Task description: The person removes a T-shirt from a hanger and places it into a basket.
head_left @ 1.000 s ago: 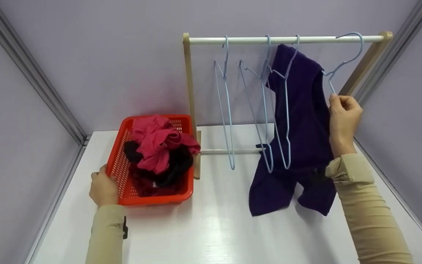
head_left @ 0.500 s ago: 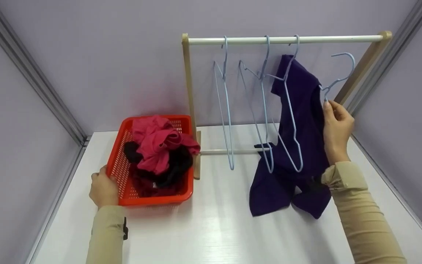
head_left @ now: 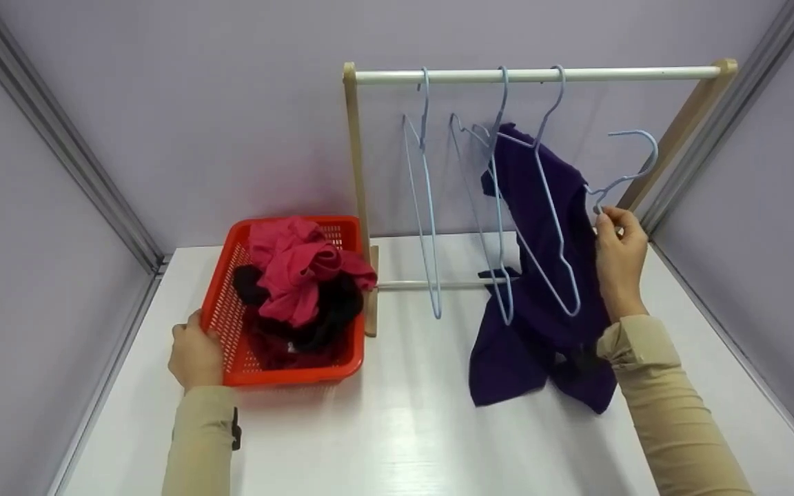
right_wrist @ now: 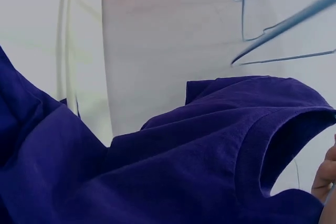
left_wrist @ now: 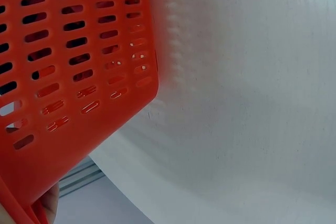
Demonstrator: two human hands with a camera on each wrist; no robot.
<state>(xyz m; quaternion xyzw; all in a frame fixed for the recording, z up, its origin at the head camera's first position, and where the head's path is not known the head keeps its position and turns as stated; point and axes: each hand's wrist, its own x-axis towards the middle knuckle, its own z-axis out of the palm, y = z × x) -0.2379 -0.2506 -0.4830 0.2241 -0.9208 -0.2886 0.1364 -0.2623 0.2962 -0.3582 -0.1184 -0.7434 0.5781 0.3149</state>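
My left hand [head_left: 196,355] grips the left rim of a red plastic basket [head_left: 293,376], which shows from the side with its slots in the left wrist view. A pink cloth [head_left: 293,262] and black and dark red cloths lie heaped inside. With thumb and finger my right hand [head_left: 621,258] pinches the arm of a light-blue hanger [head_left: 645,162] near its neck. The hanger's hook is below the rail, apart from it. A dark purple garment [head_left: 542,179] hangs from this hanger, its lower end spread on the table; its neckline [right_wrist: 251,145] shows in the right wrist view.
A small clothes rack with a white rail [head_left: 631,74] and wooden legs [head_left: 357,172] stands at the back. Several light-blue hangers [head_left: 431,227] hang on it, the rightmost tilted in front of the garment. Grey walls surround the white table [head_left: 369,441].
My right hand has come down and left with the hanger, its hook dropping away from the rail. The garment sank along, and the rightmost hanging hanger swung. The left hand and basket stayed put.
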